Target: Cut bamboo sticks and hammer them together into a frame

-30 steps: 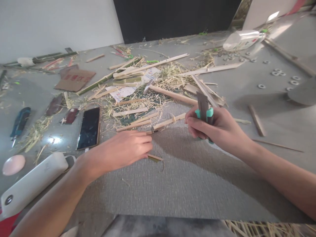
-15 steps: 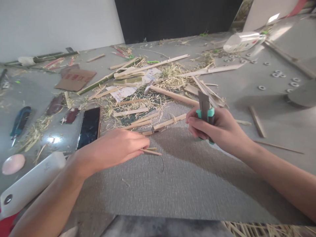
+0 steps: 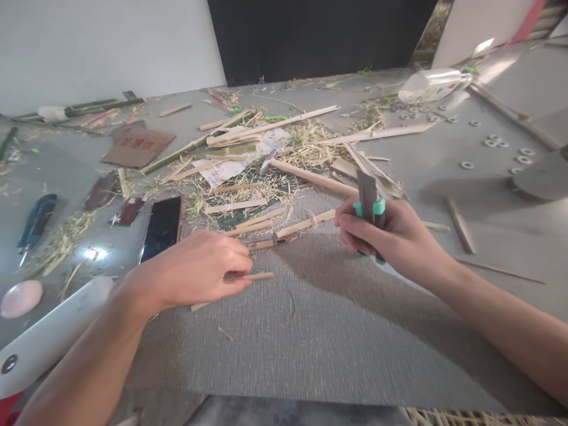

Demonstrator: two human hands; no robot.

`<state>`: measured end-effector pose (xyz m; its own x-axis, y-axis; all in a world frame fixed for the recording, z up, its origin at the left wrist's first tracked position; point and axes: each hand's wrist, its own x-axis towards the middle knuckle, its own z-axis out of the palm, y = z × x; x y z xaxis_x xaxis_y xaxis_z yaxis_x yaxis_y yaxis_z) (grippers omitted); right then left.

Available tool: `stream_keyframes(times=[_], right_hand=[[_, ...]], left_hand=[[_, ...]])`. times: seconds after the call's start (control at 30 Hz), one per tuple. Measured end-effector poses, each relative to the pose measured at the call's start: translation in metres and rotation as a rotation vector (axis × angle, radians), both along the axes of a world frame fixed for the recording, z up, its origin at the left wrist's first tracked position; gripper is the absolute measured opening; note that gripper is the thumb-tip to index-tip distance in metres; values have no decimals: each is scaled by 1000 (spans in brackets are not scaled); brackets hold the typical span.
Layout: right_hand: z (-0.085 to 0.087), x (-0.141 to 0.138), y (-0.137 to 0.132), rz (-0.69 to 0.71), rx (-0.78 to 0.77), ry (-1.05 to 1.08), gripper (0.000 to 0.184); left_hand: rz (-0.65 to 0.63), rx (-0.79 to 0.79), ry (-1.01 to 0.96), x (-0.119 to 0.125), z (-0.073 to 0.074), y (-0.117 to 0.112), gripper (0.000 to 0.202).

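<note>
My left hand (image 3: 195, 273) is closed in a pinch on a thin bamboo stick (image 3: 260, 276) that lies low over the grey mat (image 3: 319, 331). My right hand (image 3: 390, 236) is wrapped round a teal utility knife (image 3: 368, 204), its blade pointing up and away. A longer bamboo stick (image 3: 304, 224) lies on the mat just left of the knife hand. More split sticks (image 3: 248, 226) rest beyond my left fingers.
A black phone (image 3: 162, 228) lies left of the mat. A pile of bamboo strips and shavings (image 3: 284, 142) covers the middle of the table. White rings (image 3: 497, 142) and a clear bottle (image 3: 430, 80) sit far right. A blue cutter (image 3: 35, 219) and brown card (image 3: 137, 147) lie left.
My left hand has drawn back toward me, lifting a thin stick from the mat in its fingertips. The right hand with the knife has barely moved.
</note>
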<state>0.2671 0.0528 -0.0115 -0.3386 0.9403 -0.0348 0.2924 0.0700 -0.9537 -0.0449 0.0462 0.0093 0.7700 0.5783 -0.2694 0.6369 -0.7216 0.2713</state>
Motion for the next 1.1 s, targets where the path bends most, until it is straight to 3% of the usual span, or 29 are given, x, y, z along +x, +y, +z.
stream_keyframes(times=[0.13, 0.23, 0.3, 0.37, 0.57, 0.97, 1.1], right_hand=[[-1, 5, 4, -77, 67, -162, 35], [-8, 10, 11, -108, 327, -438, 22], [-16, 12, 15, -42, 533, -600, 19], [-24, 14, 17, 30, 619, -724, 23], [-37, 20, 21, 32, 581, -903, 14], [-37, 24, 24, 12, 576, -1014, 9], [-39, 26, 25, -20, 554, -1029, 7]], left_hand=[[5, -2, -25, 0, -1, 0, 39], [146, 165, -87, 1, -5, 6, 32], [261, 295, -104, 0, -10, 10, 24], [319, 354, -102, -2, -16, 15, 18], [357, 356, -40, -10, -25, 22, 14], [414, 334, -150, -13, -23, 27, 10], [429, 426, -192, -15, -23, 27, 12]])
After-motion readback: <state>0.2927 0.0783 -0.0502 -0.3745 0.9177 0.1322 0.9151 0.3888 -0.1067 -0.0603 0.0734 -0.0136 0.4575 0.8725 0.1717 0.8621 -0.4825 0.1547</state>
